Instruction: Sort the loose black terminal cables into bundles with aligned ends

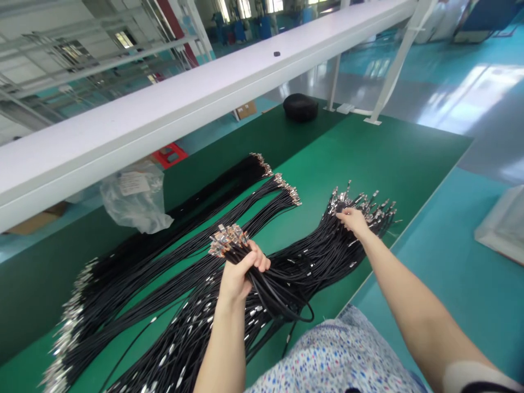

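My left hand (244, 268) is wrapped round a bundle of black cables (270, 289), just below their metal and orange connector ends (229, 240). The bundle is raised over the pile and its lengths curve down to the right. Farther right, my right hand (352, 219) pinches at the connector end of a large pile of black cables (319, 245); what exactly sits between its fingertips is too small to make out. Silvery connectors (374, 207) fan out around that hand. White tags or sleeves dot the cables in this pile.
Other rows of black cables (176, 234) lie on the green tabletop (368, 153). A clear plastic bag (135, 196) rests at the far edge. Above runs a white shelf (164, 103) on posts (401, 60). A black round object (300, 107) and a red stool (170, 155) are behind.
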Motion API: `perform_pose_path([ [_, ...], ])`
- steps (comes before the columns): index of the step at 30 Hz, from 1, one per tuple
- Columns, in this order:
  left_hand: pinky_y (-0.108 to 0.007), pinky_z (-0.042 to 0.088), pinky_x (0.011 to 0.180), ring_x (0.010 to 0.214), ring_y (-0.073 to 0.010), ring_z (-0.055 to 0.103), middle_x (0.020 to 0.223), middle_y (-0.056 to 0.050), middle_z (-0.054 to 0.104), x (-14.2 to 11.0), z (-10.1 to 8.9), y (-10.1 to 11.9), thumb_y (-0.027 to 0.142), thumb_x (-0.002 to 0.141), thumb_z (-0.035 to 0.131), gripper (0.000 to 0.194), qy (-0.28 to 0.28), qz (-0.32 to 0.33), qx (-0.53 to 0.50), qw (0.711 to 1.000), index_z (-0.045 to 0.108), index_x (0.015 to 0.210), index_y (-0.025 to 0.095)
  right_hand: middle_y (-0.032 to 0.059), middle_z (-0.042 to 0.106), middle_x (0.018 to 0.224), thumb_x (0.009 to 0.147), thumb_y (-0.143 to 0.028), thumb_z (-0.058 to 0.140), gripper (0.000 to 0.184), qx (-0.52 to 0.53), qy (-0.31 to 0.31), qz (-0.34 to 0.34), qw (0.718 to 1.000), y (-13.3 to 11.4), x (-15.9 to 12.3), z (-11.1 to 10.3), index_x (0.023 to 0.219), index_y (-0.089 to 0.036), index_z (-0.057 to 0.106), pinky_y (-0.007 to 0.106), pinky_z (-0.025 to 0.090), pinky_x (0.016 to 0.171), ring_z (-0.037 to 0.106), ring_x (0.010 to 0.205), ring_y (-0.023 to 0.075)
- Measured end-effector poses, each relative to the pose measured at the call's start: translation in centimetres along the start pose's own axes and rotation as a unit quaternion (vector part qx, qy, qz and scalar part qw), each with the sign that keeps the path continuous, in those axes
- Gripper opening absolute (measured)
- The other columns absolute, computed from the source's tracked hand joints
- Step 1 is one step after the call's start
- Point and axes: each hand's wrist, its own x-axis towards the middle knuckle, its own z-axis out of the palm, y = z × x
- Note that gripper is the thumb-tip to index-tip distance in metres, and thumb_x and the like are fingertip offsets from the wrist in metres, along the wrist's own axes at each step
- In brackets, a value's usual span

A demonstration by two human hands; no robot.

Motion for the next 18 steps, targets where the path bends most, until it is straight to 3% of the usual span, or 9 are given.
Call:
perform_pose_path([
  [3,-0.026,0.04,0.055,0.049,-0.0081,0.048,0.055,0.003,0.048,0.4,0.3,0.0,0.019,0.073,0.06,0.01,0.017,-0.009,0.003,1.0,0.051,0.077,0.015,0.0001,0.057,0.067,0.08,-0.039,0.044,0.027,0.11,0.008,-0.076,0.991,-0.4,-3.3,-0.9,0.092,-0.016,0.051,0.019,0.038,0.038,0.052,0.043,0.0092],
  [7,-0.026,0.04,0.054,0.05,-0.0077,0.049,0.075,-0.002,0.06,1.4,1.0,0.1,0.017,0.07,0.062,0.031,0.043,-0.018,0.018,0.999,0.051,0.099,0.018,-0.0036,0.049,0.059,0.078,-0.041,0.052,0.028,0.241,-0.055,-0.265,0.932,-2.2,-8.8,-2.7,0.093,-0.017,0.05,0.02,0.037,0.038,0.046,0.039,0.0082],
  [10,-0.026,0.04,0.052,0.048,-0.0071,0.05,0.086,-0.004,0.061,2.0,1.5,0.2,0.017,0.066,0.065,0.046,0.046,-0.028,0.018,0.998,0.049,0.109,0.018,-0.001,0.05,0.063,0.085,-0.037,0.044,0.022,0.145,-0.108,-0.395,0.901,-4.1,-12.4,-3.1,0.088,-0.017,0.053,0.021,0.04,0.048,0.048,0.047,0.0085],
  [13,-0.026,0.041,0.051,0.048,-0.0071,0.051,0.09,-0.005,0.059,2.1,1.8,0.2,0.017,0.063,0.067,0.044,0.044,-0.029,0.036,0.998,0.055,0.106,0.015,0.0028,0.051,0.071,0.09,-0.031,0.037,0.025,0.038,-0.103,-0.494,0.862,-5.4,-15.0,-2.3,0.08,-0.017,0.054,0.024,0.041,0.06,0.051,0.062,0.0114],
  [18,-0.025,0.041,0.05,0.048,-0.0078,0.053,0.09,-0.007,0.06,1.6,1.8,0.3,0.02,0.064,0.067,0.034,0.051,0.0,0.076,0.996,0.06,0.096,0.011,0.004,0.052,0.074,0.091,-0.027,0.035,0.026,-0.048,-0.145,-0.558,0.816,-5.9,-17.0,-0.6,0.077,-0.016,0.054,0.025,0.041,0.063,0.05,0.067,0.0129],
])
